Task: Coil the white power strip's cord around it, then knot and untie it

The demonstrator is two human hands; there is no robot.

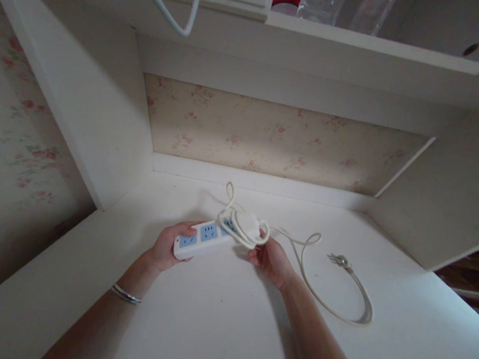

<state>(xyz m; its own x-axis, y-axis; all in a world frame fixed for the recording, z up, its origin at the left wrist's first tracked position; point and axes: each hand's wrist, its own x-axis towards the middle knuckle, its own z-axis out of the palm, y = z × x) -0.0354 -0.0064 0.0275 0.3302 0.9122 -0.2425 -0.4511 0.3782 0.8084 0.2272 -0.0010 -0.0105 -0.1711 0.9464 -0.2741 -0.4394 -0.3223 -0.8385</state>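
Note:
A white power strip (209, 232) with blue socket faces is held slightly tilted over the white desktop. My left hand (171, 244) grips its left end, thumb on top and fingers beneath. Loops of its cream cord (238, 233) are bunched around the strip's right end, over a rounded white part (247, 224) whose kind I cannot make out. My right hand (271, 258) is closed at those loops, fingers curled; the exact contact is partly hidden. From there the cord runs right across the desk to a plug (343, 261) with its metal prongs pointing left.
The white desktop (190, 323) is bounded by a left side panel (90, 89), a right panel (448, 184) and a flowered back wall (265, 136). Overhead, a shelf (373, 45) carries clear plastic bottles (322, 2). A white cable (166, 15) hangs at upper left.

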